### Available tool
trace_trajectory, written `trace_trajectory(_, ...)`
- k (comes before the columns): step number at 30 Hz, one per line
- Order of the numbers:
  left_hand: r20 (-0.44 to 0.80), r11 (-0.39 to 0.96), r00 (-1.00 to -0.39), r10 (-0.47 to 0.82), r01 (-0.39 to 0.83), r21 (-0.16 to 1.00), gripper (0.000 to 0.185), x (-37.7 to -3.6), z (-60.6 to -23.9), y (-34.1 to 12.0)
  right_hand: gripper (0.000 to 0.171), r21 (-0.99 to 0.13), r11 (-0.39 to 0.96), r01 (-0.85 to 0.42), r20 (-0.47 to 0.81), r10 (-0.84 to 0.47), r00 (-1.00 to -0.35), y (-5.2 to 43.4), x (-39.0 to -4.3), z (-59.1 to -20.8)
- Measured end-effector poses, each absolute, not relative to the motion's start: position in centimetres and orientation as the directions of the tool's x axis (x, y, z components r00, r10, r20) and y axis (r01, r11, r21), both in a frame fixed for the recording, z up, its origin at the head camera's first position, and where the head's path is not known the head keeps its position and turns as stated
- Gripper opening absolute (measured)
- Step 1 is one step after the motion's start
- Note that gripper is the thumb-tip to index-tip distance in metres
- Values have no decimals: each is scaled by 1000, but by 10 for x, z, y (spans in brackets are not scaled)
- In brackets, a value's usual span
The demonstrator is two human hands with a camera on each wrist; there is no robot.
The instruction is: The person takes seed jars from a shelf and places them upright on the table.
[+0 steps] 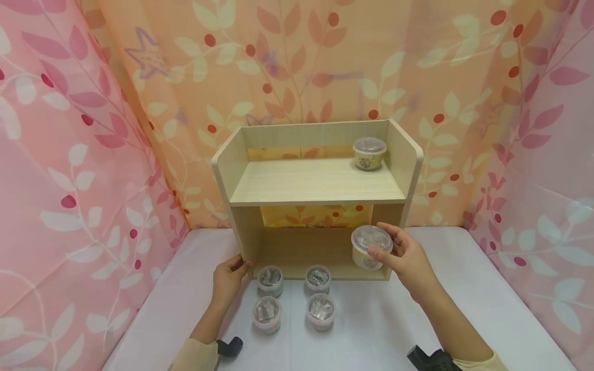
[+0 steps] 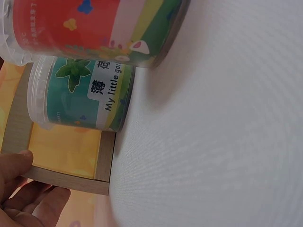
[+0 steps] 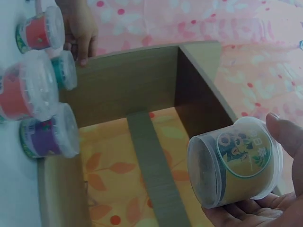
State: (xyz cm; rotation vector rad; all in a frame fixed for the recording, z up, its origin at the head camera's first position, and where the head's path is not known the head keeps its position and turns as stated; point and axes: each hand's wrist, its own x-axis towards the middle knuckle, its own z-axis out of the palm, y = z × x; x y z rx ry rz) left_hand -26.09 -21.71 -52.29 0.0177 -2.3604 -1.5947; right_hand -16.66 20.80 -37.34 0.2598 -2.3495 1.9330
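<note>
My right hand (image 1: 410,260) grips a lidded plastic tub (image 1: 366,253) between thumb and fingers, in front of the shelf's lower compartment. In the right wrist view this tub (image 3: 246,161) shows a yellow label with sunflowers. My left hand (image 1: 228,281) pinches the edge of the left side panel of the wooden shelf (image 1: 317,180), low down; the left wrist view shows the thumb on one face and the fingers (image 2: 52,205) on the other. Another yellow-labelled tub (image 1: 369,154) stands upright on the upper shelf, at its right end.
Several small lidded tubs stand in two columns before the shelf, among them a teal-labelled tub (image 2: 80,94), a red-labelled tub (image 2: 80,28) and a purple-labelled tub (image 3: 49,137). A white cloth (image 1: 371,324) covers the table. Patterned curtains (image 1: 297,62) hang behind and at both sides.
</note>
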Motion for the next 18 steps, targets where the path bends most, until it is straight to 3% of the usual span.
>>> trace_trajectory(11,247,391,-953,-173,164,906,35,-262,-525,-219,77,-977,190,-96,82,-78,-994,211,-176,-421)
trace_trajectory(18,242,381,-953,-183,159,911,33,-261,-524,-218,83,-956,287,-60,38,-81,-996,215,-184,-443)
